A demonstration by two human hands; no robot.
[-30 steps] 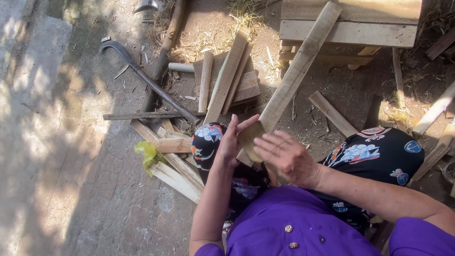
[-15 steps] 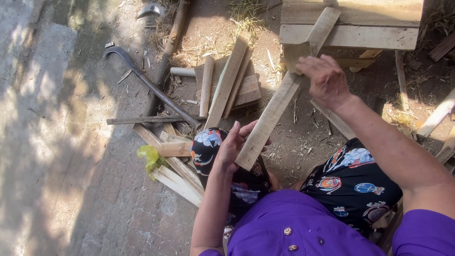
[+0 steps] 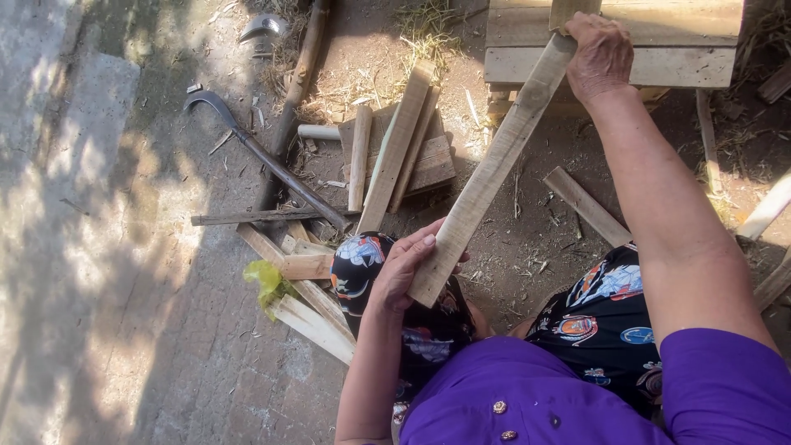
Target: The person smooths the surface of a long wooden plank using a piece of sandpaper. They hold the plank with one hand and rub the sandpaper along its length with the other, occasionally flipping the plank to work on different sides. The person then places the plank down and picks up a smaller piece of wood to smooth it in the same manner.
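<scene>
Several wood offcuts and 1 sickle on ground; left hand and right hand each closed around 1 plank.

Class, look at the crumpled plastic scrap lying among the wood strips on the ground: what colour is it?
Yellow-green; the plastic scrap shows in the head view, beside the wood strips.

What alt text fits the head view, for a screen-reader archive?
A seated person's left hand and right hand grip opposite ends of a long pale wooden slat, above scattered wood offcuts and a curved dark sickle.
</scene>
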